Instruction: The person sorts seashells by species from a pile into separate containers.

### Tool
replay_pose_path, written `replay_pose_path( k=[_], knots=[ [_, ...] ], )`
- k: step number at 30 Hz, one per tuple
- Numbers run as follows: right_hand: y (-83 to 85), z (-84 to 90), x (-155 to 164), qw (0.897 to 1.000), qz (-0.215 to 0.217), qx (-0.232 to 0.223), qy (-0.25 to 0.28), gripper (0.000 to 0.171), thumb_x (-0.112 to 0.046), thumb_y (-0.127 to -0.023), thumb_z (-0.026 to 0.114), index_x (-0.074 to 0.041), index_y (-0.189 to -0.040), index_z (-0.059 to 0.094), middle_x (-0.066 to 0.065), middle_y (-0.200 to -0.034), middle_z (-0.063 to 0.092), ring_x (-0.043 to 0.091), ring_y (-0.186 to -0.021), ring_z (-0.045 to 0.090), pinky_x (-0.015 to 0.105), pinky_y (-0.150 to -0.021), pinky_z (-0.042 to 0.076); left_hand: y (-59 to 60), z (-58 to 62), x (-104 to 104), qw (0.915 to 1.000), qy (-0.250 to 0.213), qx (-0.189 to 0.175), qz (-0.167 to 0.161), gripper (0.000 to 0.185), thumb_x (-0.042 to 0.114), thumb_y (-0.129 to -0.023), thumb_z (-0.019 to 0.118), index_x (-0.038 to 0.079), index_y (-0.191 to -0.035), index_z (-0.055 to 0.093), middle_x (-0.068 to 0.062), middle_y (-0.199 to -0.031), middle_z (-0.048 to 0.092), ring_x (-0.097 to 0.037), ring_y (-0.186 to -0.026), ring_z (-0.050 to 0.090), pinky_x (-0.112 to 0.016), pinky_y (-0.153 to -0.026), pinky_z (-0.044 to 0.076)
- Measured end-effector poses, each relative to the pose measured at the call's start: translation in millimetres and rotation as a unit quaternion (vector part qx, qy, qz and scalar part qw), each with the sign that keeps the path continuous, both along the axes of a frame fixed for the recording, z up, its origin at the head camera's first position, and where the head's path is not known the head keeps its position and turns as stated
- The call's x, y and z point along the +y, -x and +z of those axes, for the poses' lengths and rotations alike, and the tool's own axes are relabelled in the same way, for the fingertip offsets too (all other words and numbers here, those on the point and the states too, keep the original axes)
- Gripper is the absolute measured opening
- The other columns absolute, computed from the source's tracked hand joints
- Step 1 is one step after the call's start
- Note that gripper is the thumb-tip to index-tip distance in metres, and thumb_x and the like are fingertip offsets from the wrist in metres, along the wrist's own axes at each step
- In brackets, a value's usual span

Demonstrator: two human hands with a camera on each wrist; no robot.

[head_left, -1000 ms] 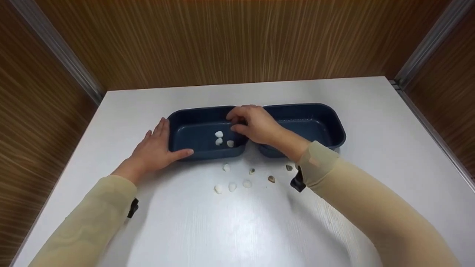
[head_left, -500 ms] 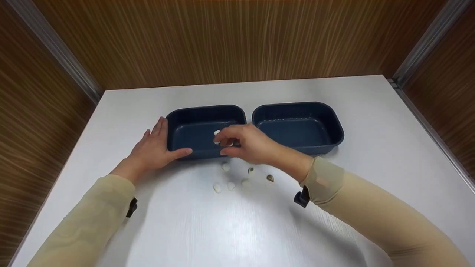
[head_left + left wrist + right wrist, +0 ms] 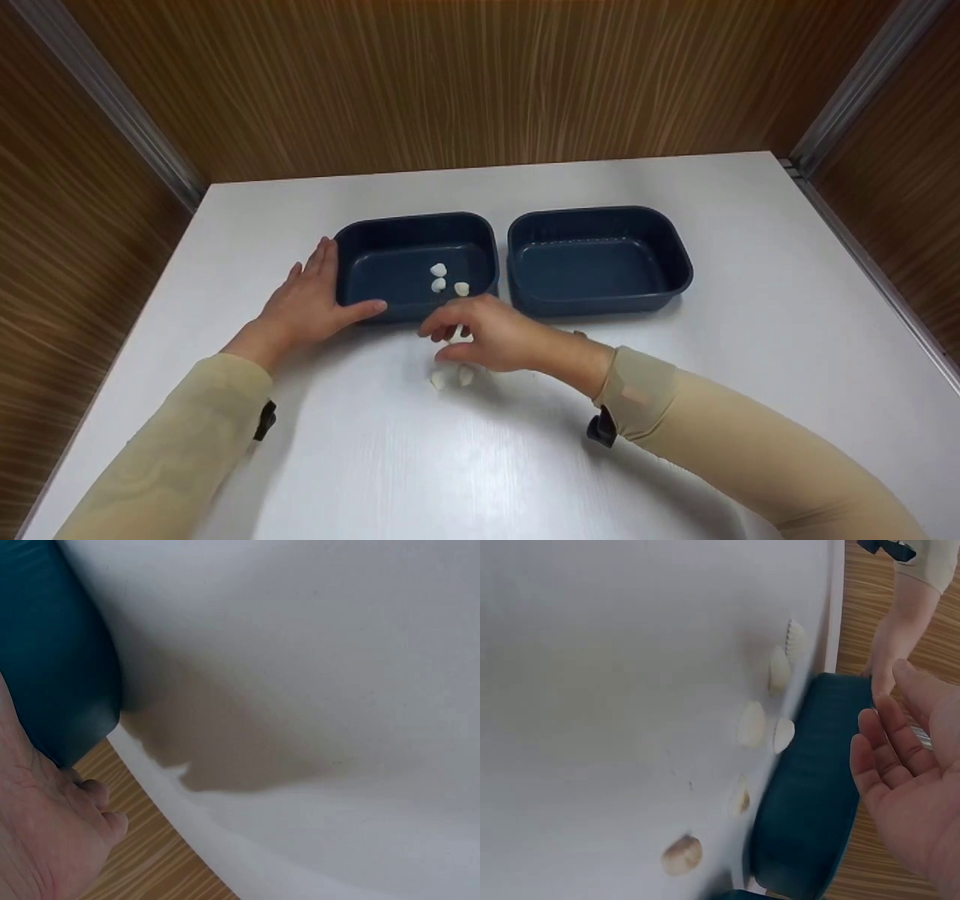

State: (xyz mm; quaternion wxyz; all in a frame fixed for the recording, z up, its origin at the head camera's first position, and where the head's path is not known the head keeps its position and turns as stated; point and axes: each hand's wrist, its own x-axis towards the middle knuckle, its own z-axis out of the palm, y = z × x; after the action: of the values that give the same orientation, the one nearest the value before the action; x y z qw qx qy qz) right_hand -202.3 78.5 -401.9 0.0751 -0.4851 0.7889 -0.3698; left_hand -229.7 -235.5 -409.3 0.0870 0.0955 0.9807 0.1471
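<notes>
My left hand [image 3: 304, 304] rests against the left corner of a dark blue tray [image 3: 412, 306], its fingers straight along the side and its thumb over the front rim. White seashells [image 3: 439, 270] lie inside that tray. Over the table just in front of it hovers my right hand [image 3: 491, 334], fingers loosely bent with a gap to the thumb. Nothing shows between these fingers in the right wrist view. Below the hand lie more white shells [image 3: 466, 375], partly hidden from the head camera; the right wrist view also has a brownish shell [image 3: 682, 855] on the table.
A second dark blue tray [image 3: 600, 304] stands to the right, a narrow gap from the first. Both are on a white table [image 3: 360, 465]. Wood-grain panels [image 3: 480, 82] enclose the back and sides.
My right hand has come from the left tray's right end toward me, to above the shells on the table. The left hand stays at the tray's corner.
</notes>
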Motion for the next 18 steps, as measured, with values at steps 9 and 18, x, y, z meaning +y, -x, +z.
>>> replay_pose_path(
  k=[9,18],
  knots=[
    [-3.2,-16.7,-1.8,0.999,0.005,-0.003,-0.035,0.031,-0.01,-0.094,0.082,-0.003,-0.124,0.076,0.01,-0.114,0.077,0.023,-0.105,0.073,0.04,-0.09,0.06,0.2,1.3,1.2,1.0,-0.002,0.004,-0.004,0.139,0.092,-0.087,0.049,-0.008,-0.165,-0.008,-0.027,-0.175,-0.006,-0.039,-0.163,0.002,-0.059,-0.129,0.004],
    [-3.5,-31.0,-3.1,0.998,0.024,0.018,-0.051,0.036,-0.006,-0.09,0.084,0.0,-0.124,0.077,0.013,-0.108,0.077,0.025,-0.102,0.072,0.032,-0.095,0.056,-0.8,1.5,0.5,1.0,0.0,-0.002,-0.007,0.138,0.092,-0.087,0.048,-0.008,-0.165,-0.009,-0.027,-0.174,-0.007,-0.04,-0.163,0.001,-0.06,-0.129,0.003]
  ],
)
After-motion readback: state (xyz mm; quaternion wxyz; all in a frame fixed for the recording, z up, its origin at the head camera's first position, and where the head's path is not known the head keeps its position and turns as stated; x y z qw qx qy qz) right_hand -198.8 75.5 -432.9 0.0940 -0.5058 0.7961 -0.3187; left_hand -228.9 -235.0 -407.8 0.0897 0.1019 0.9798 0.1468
